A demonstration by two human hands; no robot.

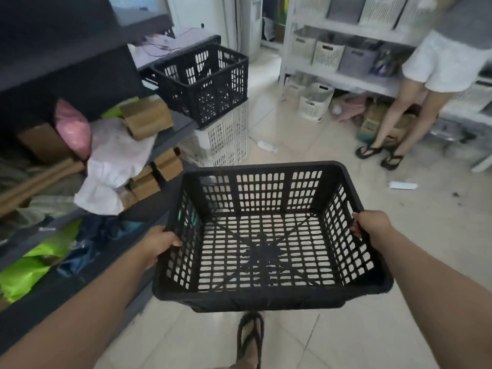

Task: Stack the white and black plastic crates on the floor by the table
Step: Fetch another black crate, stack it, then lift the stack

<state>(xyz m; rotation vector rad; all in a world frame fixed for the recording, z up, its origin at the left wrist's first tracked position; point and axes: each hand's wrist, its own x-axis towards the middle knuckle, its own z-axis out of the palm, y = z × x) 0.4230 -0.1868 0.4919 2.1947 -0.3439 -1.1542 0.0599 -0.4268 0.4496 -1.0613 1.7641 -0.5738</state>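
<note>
I hold an empty black slotted crate (266, 249) level above the tiled floor, low in the view. My left hand (159, 245) grips its left rim and my right hand (370, 225) grips its right rim. Ahead on the floor stands a stack: a second black crate (205, 81) sits on top of a white slotted crate (226, 139), next to the dark table at the left. The stack is well apart from the crate I carry.
Dark shelving (66, 75) on the left holds cardboard boxes, bags and cloth. Another person (426, 83) stands at the right by white shelves (343, 75) with baskets. Small white items (403, 185) lie on the floor. My sandalled foot (250, 339) is below the crate.
</note>
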